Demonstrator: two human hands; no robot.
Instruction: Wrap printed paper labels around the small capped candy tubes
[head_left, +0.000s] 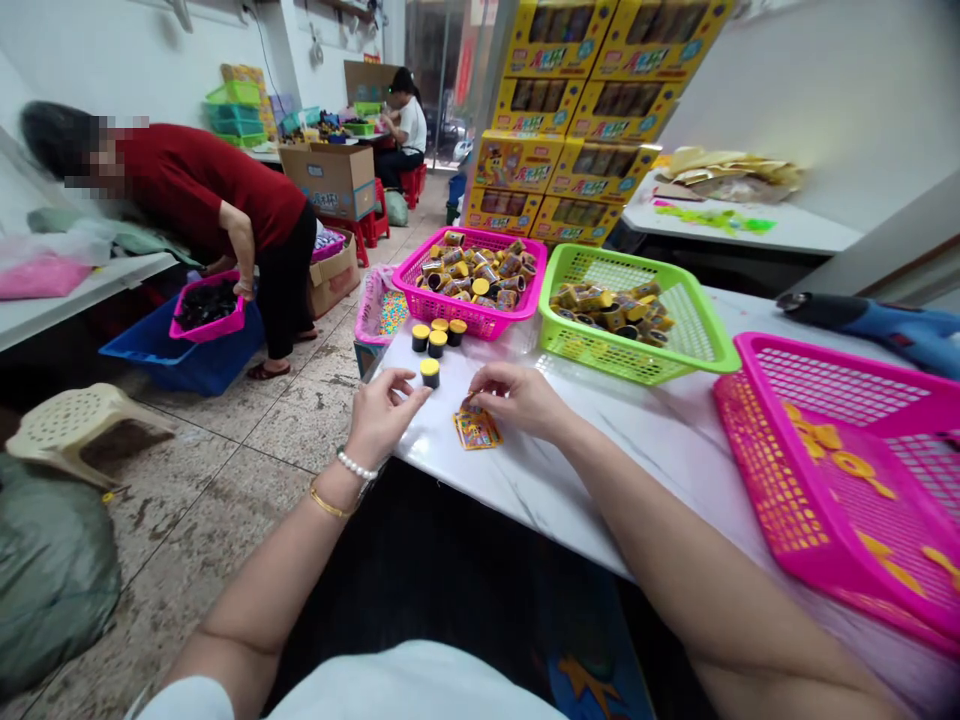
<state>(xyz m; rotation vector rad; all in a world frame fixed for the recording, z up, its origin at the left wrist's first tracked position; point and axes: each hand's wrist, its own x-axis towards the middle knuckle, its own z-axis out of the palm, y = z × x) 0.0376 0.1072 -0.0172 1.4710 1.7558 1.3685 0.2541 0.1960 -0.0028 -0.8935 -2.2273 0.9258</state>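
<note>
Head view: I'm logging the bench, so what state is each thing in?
Left hand: open, fingertips by a yellow-capped pot.
Right hand: pinching the sticker stack.
Pink basket: full.
Green basket: part filled.
Three pots: upright.

yellow cartons (577,120) stacked behind the baskets: red lettering on each front, too blurred to read | cardboard box (330,178): blue print, illegible | sticker stack (477,430) on the table: colourful print, unreadable | no legible text elsewhere
</note>
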